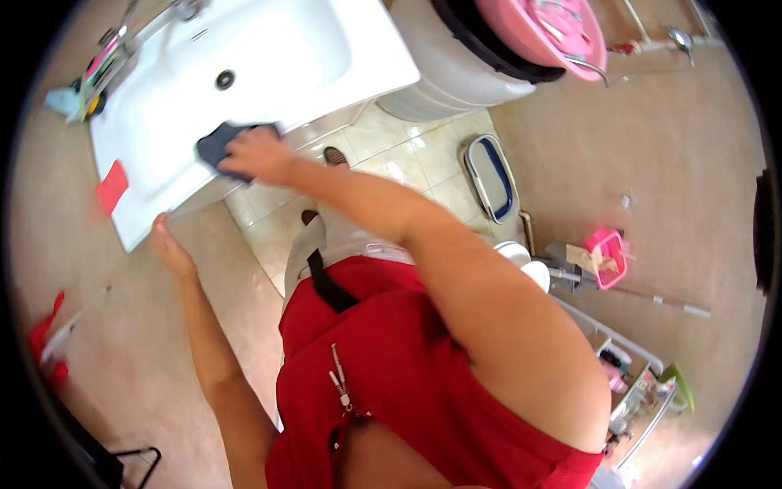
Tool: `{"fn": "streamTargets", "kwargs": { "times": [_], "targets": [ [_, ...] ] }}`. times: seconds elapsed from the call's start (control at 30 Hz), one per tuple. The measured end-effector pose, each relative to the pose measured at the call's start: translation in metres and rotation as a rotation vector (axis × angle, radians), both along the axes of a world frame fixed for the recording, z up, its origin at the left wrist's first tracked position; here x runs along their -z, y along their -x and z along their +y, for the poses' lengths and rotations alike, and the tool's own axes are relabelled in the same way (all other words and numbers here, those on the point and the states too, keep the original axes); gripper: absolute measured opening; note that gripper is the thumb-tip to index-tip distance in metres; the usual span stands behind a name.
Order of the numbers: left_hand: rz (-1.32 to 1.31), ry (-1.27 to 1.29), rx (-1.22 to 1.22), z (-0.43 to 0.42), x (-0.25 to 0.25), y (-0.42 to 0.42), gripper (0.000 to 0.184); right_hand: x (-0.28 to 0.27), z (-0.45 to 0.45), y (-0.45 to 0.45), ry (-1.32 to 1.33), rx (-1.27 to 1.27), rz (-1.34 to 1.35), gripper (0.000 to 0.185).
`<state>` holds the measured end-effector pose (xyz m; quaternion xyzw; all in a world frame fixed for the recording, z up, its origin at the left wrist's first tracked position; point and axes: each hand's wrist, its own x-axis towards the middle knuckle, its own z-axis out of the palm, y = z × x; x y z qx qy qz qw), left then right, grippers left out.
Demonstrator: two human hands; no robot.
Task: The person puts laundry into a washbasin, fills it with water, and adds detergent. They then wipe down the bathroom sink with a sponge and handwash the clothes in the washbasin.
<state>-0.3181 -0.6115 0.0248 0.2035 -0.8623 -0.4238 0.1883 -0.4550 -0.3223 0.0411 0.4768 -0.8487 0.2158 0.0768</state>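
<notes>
A dark grey cloth lies bunched over the front rim of the white washbasin. My right hand is on top of it, fingers curled onto the fabric. Part of the cloth is hidden under the hand. Near the basin's front left corner is my left hand, its fingers stretched out at the rim and holding nothing. Whether the fingertips touch the rim I cannot tell. Further along the basin's left edge sits a flat red cloth or sponge.
Toiletries and a faucet are at the basin's far side. Right of it stands a large white barrel with a pink basin on top. A folding tub leans by the wall. A shelf cart stands lower right.
</notes>
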Motion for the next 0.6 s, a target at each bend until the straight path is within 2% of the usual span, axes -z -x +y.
{"fn": "streamTargets", "kwargs": {
  "times": [0.03,0.07,0.1,0.2,0.27,0.4,0.5,0.6],
  "targets": [
    [-0.033,0.052,-0.028,-0.004,-0.005,-0.023,0.046,-0.011,0.024,0.007,-0.069,-0.026,-0.118,0.032],
    [-0.034,0.044,-0.068,-0.005,-0.003,-0.044,0.045,0.007,0.052,0.007,0.147,-0.003,0.082,0.037],
    [-0.03,0.039,-0.118,-0.002,0.003,-0.059,0.044,0.003,0.079,0.013,0.083,0.009,-0.02,0.04],
    [-0.036,0.068,-0.239,0.006,0.002,-0.115,0.037,-0.02,0.132,0.023,-0.125,0.117,0.047,0.055],
    [-0.002,0.022,-0.29,0.013,0.009,-0.154,0.034,-0.022,0.146,0.02,-0.151,0.178,0.065,0.065],
    [0.003,-0.11,-0.436,0.043,0.01,-0.206,0.035,-0.009,0.105,0.009,-0.192,0.277,0.172,0.066],
    [-0.04,-0.161,-0.542,0.061,0.02,-0.233,0.036,0.008,0.042,-0.001,-0.163,0.2,0.248,0.054],
    [-0.055,-0.227,-0.583,0.082,0.023,-0.241,0.037,0.007,-0.039,-0.02,-0.127,0.075,0.189,0.052]
  ]
}}
